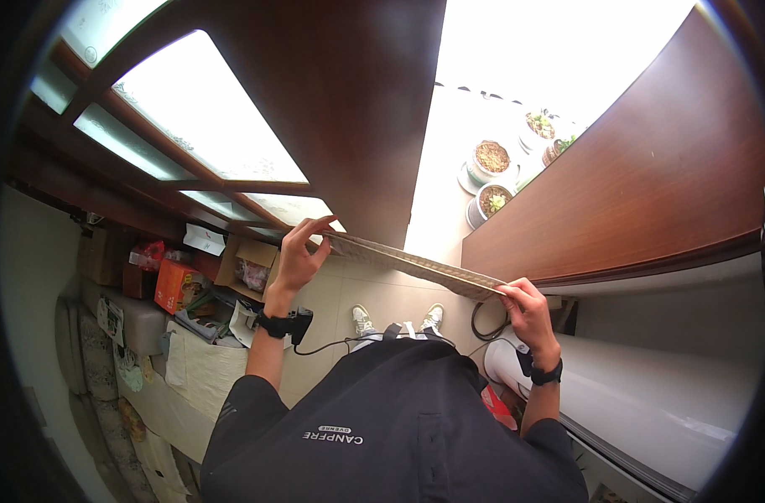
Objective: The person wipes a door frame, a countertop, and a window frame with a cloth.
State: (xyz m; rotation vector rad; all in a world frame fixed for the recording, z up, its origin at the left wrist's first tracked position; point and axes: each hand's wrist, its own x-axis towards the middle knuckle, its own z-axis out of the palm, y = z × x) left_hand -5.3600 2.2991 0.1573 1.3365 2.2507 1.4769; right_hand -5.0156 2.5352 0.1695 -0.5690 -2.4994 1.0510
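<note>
A grey-brown piece of fabric (414,264), folded or seen edge-on, is stretched out in front of my body. My left hand (304,254) pinches its upper left end between thumb and fingers. The lower right end is gripped by my right hand (527,311), with the thumb beneath the edge. Both wrists wear black straps, and the left one carries a small black device with a cable. The cloth's lower part is not visible from this steep angle.
Dark wooden door panels (357,126) with frosted glass stand at the left, another wooden panel (640,170) at the right. Potted plants (492,157) are beyond the doorway. A sofa (124,327) and open cardboard box (253,264) lie left; a white cylindrical appliance (621,383) stands right.
</note>
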